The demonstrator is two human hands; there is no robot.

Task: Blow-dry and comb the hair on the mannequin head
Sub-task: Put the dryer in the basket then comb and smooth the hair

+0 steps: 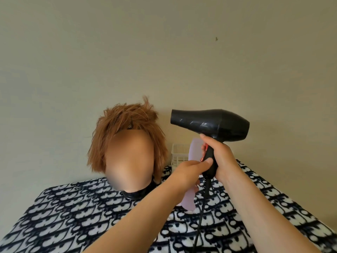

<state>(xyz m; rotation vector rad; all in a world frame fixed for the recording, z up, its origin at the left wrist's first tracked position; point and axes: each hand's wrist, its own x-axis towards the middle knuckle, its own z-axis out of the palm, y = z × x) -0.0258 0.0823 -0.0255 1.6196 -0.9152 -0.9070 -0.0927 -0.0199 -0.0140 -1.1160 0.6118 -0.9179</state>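
- Both forearms are stretched out over the black-and-white cloth [73, 207], up toward the middle of the view.
- The black cord [199, 216] hangs down from the hair dryer between the two arms. It should be kept away from the hair and not tugged.
- A pale purple thing [189, 203] is seen below and above the left hand [187, 170]. It may be the comb, and it looks to be held in that hand, but the fingers are hidden.
- The left thumb is laid on the low part of the hair dryer's handle, near a red bit. The step is most likely switching it on, so a small, firm push should be enough.
- The right hand [220, 157] is wrapped tightly round the handle, wrist bent up, so the hair dryer [209, 123] is held level in the air.
- The round mouth of the hair dryer is pointed left, just beside the hair [124, 121] but not touching it. That gap should be kept so the hair is not sucked in or made too hot.
- The air should be swept from the top of the hair down to the tips, and the comb should follow it.
- The mannequin head [131, 161] is set upright on a dark base on the cloth, left of the hands. Its orange hair is messy and sticks up.
- A white basket [179, 154] is seen behind the hands, by the plain wall.
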